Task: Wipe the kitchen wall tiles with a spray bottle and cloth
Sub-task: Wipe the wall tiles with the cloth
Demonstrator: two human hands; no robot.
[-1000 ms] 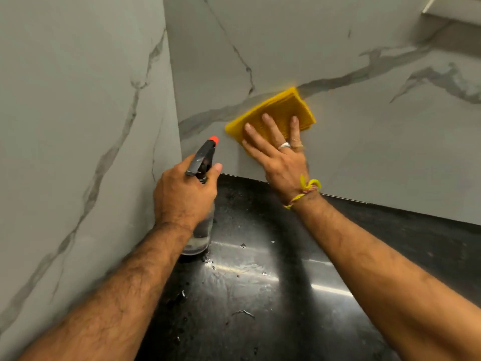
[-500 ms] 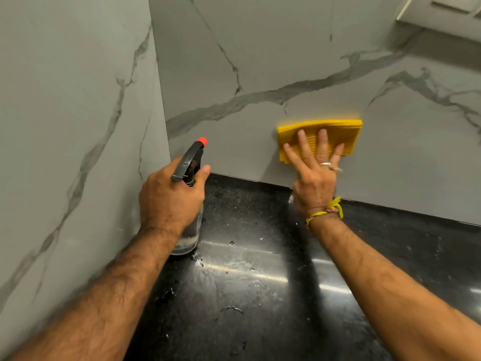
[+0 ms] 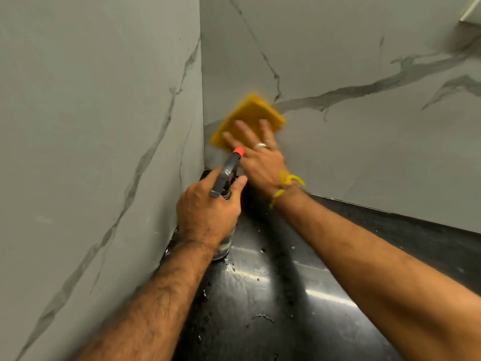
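Observation:
A folded yellow cloth [image 3: 250, 114] lies flat against the grey marble-veined back wall tile [image 3: 351, 142], close to the corner. My right hand [image 3: 260, 157] presses it to the tile with straight, spread fingers; a ring and a yellow wrist thread show. My left hand [image 3: 207, 212] grips the clear spray bottle [image 3: 226, 175] round its neck, in front of the right hand. The bottle has a grey trigger head and an orange nozzle, and its base stands on the black counter; most of its body is hidden by my hand.
The left wall tile [image 3: 91, 152] meets the back wall at a corner just left of the cloth. The glossy black counter [image 3: 273, 295] below carries water droplets and light streaks. A white fitting's edge [image 3: 471, 14] shows at the top right.
My right hand has swept the cloth left along the back wall, from mid-wall into the corner, and the cloth has turned diagonal. The left hand still holds the bottle in place.

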